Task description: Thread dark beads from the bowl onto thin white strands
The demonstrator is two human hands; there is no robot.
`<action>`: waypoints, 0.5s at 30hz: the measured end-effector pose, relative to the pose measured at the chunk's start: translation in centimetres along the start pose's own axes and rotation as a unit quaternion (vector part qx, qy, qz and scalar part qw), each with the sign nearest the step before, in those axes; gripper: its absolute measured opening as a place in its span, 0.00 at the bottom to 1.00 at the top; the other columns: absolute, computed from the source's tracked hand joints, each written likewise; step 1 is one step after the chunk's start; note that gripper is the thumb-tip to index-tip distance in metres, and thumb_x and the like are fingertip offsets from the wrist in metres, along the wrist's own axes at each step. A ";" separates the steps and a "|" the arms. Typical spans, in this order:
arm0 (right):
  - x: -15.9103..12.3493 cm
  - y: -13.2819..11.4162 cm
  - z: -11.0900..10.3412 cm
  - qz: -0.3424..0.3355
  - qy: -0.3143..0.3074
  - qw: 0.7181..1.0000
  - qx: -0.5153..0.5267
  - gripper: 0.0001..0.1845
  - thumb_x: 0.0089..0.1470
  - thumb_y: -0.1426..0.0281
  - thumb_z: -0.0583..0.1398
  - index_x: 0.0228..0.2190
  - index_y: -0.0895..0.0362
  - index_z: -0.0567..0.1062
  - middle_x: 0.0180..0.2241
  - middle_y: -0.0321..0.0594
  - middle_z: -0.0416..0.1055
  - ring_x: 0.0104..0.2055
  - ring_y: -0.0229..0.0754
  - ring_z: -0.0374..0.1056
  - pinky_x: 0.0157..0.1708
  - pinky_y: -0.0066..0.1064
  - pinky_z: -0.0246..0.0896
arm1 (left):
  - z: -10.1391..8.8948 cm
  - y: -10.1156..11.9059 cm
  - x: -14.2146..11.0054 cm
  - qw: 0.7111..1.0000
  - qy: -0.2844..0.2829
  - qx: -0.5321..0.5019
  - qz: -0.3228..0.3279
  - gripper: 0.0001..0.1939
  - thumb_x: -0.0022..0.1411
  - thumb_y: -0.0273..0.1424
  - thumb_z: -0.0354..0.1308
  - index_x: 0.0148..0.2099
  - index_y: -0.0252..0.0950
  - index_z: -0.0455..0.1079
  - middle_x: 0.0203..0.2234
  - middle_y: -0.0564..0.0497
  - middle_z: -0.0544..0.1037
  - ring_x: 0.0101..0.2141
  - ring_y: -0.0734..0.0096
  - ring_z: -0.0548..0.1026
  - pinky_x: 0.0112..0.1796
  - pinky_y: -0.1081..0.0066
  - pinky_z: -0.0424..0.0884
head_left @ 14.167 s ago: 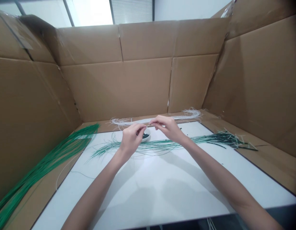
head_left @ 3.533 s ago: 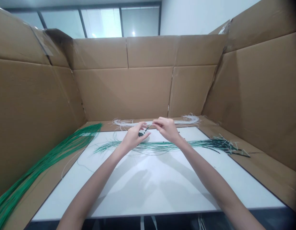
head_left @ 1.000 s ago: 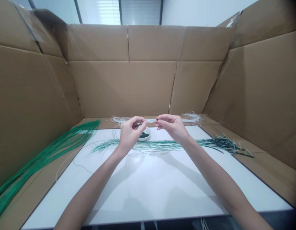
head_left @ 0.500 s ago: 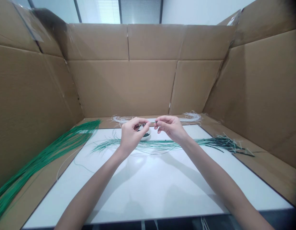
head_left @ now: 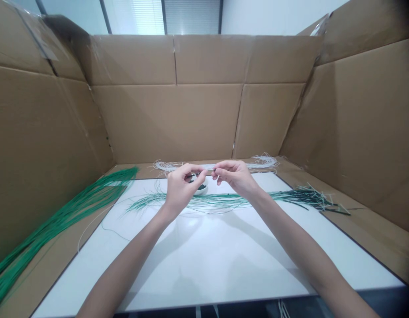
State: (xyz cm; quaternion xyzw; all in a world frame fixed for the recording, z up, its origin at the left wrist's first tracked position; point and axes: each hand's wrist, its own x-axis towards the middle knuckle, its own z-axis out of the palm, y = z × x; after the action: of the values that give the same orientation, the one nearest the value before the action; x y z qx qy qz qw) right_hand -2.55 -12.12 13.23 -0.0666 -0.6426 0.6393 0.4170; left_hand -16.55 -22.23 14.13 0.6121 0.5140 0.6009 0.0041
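Over the middle of the board, my left hand [head_left: 181, 185] and my right hand [head_left: 236, 176] face each other with fingertips a short gap apart. Thumb and fingers of my left hand pinch a thin strand, with a dark bit showing among the fingers. A tiny dark piece [head_left: 214, 169] is pinched in my right fingertips; its exact kind is too small to make out. Behind my left fingers stands a small white bowl [head_left: 203, 191] of dark green bits, partly hidden. Below both hands a bundle of thin green strands [head_left: 220, 201] lies across the board.
The white board [head_left: 204, 256] rests inside cardboard walls [head_left: 171, 119]. Long green strands [head_left: 58, 216] lie along the left side. Coiled white strands [head_left: 265, 162] are at the back. Dark sleeved ends of the bundle [head_left: 312, 198] reach past the board's right edge.
Both hands hold almost the same place and the same pinch. The right fingertips and the dark piece have shifted very slightly; the whole view has moved a little.
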 end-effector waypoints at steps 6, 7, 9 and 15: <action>0.0 -0.3 0.1 -0.013 0.005 0.998 -0.054 0.07 0.41 0.68 0.66 0.25 0.59 0.77 0.23 0.39 0.74 0.25 0.35 0.69 0.22 0.25 0.66 | -0.1 0.2 0.0 0.999 0.004 0.032 0.041 0.05 0.53 0.30 0.57 0.28 0.35 0.72 0.22 0.52 0.75 0.21 0.78 0.66 0.23 0.76 0.61; -0.1 -0.4 0.0 -0.021 0.007 0.997 -0.080 0.08 0.41 0.67 0.65 0.25 0.59 0.77 0.22 0.39 0.74 0.25 0.36 0.69 0.22 0.25 0.66 | -0.2 0.2 0.0 0.998 0.003 0.043 0.054 0.04 0.53 0.29 0.57 0.28 0.35 0.72 0.22 0.53 0.75 0.22 0.78 0.67 0.24 0.76 0.61; -0.1 -0.6 0.0 -0.036 0.011 0.989 -0.140 0.09 0.41 0.66 0.65 0.25 0.59 0.77 0.22 0.39 0.74 0.26 0.37 0.69 0.22 0.26 0.66 | -0.3 0.3 0.1 0.995 -0.001 0.065 0.081 0.04 0.53 0.27 0.56 0.28 0.35 0.72 0.22 0.53 0.74 0.23 0.77 0.68 0.26 0.76 0.63; -0.7 -1.6 0.3 -0.136 0.002 0.921 -0.364 0.07 0.47 0.67 0.61 0.28 0.56 0.78 0.26 0.38 0.75 0.25 0.35 0.67 0.26 0.28 0.65 | -0.4 0.0 0.2 0.990 -0.029 0.091 0.106 0.05 0.54 0.27 0.55 0.28 0.36 0.72 0.22 0.53 0.74 0.24 0.76 0.69 0.28 0.77 0.64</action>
State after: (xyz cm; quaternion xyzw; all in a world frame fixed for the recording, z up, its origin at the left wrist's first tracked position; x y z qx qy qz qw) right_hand -1.63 -13.05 14.35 -0.1269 -0.8333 0.2978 0.4482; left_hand -16.85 -22.33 14.37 0.6781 0.4989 0.5303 -0.1004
